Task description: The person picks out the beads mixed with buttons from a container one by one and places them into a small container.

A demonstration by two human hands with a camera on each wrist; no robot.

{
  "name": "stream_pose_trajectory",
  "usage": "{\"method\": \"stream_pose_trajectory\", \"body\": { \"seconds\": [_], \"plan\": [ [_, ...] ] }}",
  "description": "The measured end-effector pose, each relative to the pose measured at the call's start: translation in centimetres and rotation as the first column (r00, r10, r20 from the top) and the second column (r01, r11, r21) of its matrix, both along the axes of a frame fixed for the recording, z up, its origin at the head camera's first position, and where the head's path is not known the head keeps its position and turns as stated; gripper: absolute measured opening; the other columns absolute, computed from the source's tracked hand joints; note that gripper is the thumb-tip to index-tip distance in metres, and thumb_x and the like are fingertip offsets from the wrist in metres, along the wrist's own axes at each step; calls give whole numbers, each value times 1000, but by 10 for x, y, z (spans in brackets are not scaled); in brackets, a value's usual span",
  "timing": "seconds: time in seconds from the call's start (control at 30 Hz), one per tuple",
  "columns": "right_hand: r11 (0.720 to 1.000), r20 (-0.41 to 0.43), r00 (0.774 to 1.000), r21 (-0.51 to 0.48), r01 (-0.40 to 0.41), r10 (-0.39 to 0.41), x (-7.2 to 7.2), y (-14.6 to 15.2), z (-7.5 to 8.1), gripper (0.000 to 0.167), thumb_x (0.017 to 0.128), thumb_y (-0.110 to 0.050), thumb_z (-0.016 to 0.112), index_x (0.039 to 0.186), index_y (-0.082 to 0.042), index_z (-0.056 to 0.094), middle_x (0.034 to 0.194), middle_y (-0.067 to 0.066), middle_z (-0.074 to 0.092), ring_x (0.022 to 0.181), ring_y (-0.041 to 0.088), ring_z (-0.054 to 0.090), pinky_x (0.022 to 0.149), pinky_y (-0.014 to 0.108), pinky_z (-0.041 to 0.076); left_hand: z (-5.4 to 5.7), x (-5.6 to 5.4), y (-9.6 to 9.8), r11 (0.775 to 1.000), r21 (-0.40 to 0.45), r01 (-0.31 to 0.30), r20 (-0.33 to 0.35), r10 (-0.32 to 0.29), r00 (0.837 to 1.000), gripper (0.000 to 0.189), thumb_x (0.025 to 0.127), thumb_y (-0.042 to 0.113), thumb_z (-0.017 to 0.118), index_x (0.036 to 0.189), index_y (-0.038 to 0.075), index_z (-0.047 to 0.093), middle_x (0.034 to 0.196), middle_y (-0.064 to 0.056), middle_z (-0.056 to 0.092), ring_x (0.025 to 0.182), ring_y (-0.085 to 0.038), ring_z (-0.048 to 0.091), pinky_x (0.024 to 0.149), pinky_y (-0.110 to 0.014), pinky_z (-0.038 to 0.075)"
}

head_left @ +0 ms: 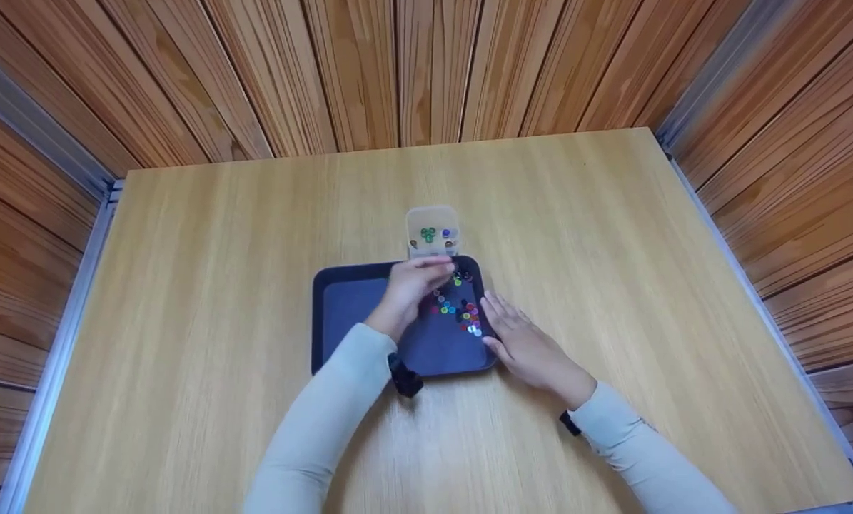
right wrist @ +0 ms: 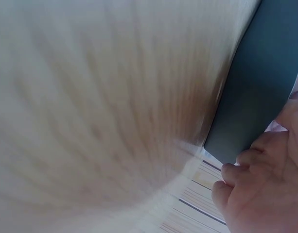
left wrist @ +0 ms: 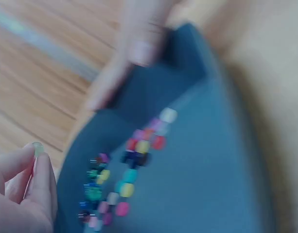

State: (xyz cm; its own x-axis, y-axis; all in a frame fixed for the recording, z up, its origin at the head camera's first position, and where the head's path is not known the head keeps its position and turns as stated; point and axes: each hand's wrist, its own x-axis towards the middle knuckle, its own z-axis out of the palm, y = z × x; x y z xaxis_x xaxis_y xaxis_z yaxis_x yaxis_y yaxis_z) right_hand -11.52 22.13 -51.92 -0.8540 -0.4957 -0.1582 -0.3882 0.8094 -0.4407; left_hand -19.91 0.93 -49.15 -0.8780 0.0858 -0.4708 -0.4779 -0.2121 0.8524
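Observation:
A dark blue-black tray [head_left: 369, 321] lies on the table with small coloured beads [head_left: 469, 318] scattered over its right side. My left hand [head_left: 415, 285] reaches over the tray's far part. Its thumb and fingers pinch a pale green bead [left wrist: 38, 148], seen at the fingertips in the left wrist view. My right hand [head_left: 530, 350] holds the tray's right wall, thumb at the inner side and fingers [right wrist: 234, 172] along the outside. Just beyond the tray stands a clear compartment box [head_left: 433, 214] with green, blue and brown beads inside; the left hand is close to its near edge.
The wooden table [head_left: 205, 300] extends around the tray on all sides. Wood-plank walls [head_left: 369, 78] with metal rails [head_left: 48, 357] border it at the back and sides. A dark wrist camera [head_left: 405, 376] hangs beside the left sleeve, over the tray's near edge.

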Motion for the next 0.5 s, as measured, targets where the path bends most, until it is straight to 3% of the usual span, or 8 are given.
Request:
{"method": "stream_pose_trajectory", "body": {
  "seconds": [0.2, 0.3, 0.4, 0.47, 0.5],
  "plan": [
    [1000, 0, 1000, 8, -8, 8, 0, 1, 1, 64, 108, -31, 39, 158, -1, 13, 166, 17, 13, 154, 35, 13, 124, 52, 17, 18, -10, -14, 979, 187, -80, 67, 68, 995, 32, 92, 5, 69, 123, 0, 67, 129, -15, 67, 121, -25, 65, 102, -28, 51],
    [1000, 13, 1000, 9, -1, 1, 0, 1, 2, 64, 108, -32, 39, 158, -3, 12, 166, 16, 12, 155, 34, 12, 125, 52, 16, 25, -15, -19, 974, 200, -103, 60, 92, 994, 31, 93, 5, 68, 123, -1, 65, 130, -16, 66, 125, -27, 62, 105, -30, 49],
    [1000, 26, 1000, 11, 4, -5, 0, 1, 2, 65, 108, -34, 38, 158, -4, 11, 167, 15, 12, 155, 34, 12, 125, 52, 16, 31, -21, -22, 991, 80, -108, -19, 110, 994, 29, 92, 7, 69, 120, 0, 67, 125, -16, 68, 117, -26, 66, 106, -34, 50],
    [1000, 33, 999, 10, 9, -9, 0, 0, 3, 65, 108, -34, 38, 158, -4, 11, 167, 15, 11, 155, 34, 11, 124, 53, 16, 35, -25, -23, 991, -79, -104, -109, 95, 989, 26, 92, 9, 70, 117, 2, 70, 120, -14, 70, 108, -23, 67, 101, -34, 52],
    [1000, 34, 999, 8, 11, -11, 0, 0, 2, 65, 108, -34, 39, 158, -4, 11, 167, 15, 11, 155, 34, 11, 124, 53, 16, 36, -27, -23, 979, -175, -100, -154, 73, 985, 25, 92, 11, 71, 115, 3, 71, 117, -12, 71, 103, -21, 67, 96, -33, 54]
  ]
}}
